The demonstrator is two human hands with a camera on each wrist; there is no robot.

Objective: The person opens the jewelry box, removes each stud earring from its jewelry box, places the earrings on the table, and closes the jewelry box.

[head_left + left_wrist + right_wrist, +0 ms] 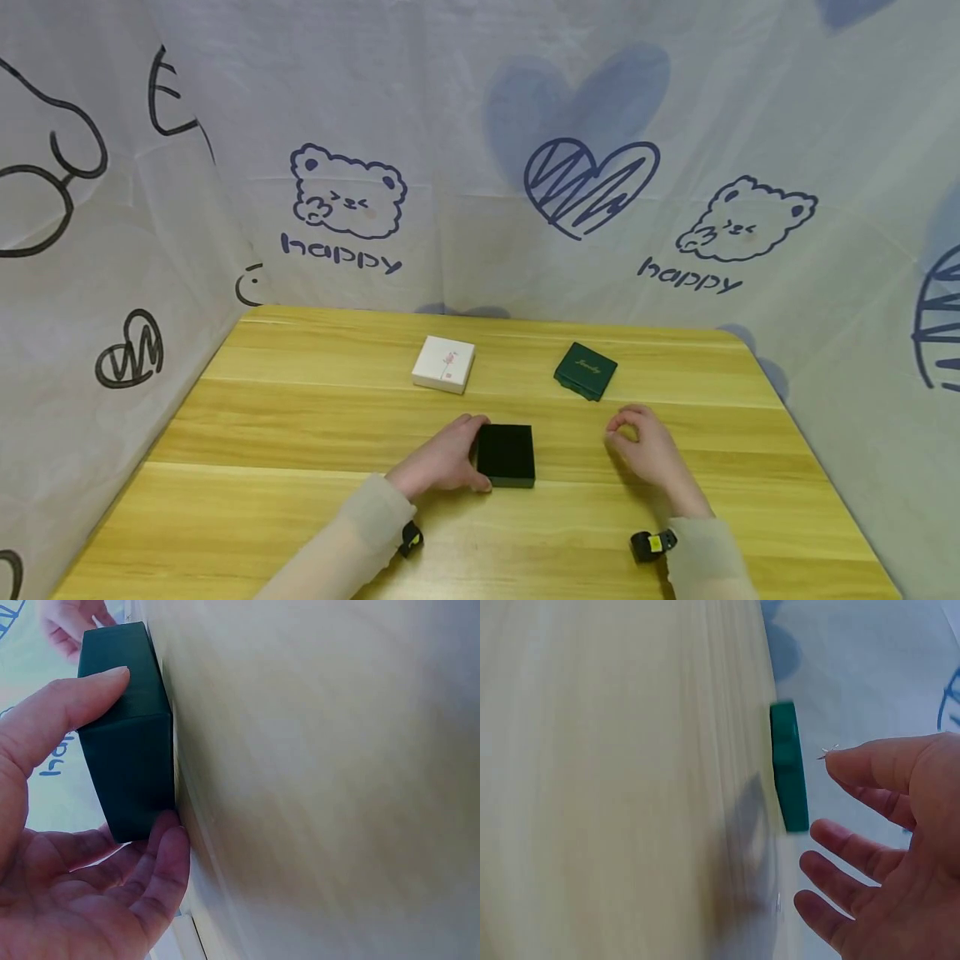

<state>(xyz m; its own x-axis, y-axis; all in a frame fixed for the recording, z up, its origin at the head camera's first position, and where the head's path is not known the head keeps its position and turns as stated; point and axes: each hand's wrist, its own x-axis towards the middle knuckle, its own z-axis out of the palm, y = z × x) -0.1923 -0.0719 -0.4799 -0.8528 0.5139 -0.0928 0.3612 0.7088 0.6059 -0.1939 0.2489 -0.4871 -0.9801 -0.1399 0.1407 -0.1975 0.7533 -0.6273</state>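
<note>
My left hand (450, 457) grips a square dark green jewelry box base (506, 454) by its left side, with the thumb along the near side. Its top shows a black inside. In the left wrist view the green box base (131, 757) stands on the table between thumb and fingers. To the right, my right hand (643, 446) is raised over the table, thumb and forefinger pinching a tiny silvery pointed piece (827, 752). The other fingers spread loosely. Beyond that hand lies the dark green lid (587, 371) with gold "Jewelry" lettering.
A white box (444, 364) with a pink print lies behind the left hand. The wooden table (300, 417) ends at a hanging white cloth (465, 250) with printed bears and hearts. A small shiny thing (778, 901) shows low in the right wrist view.
</note>
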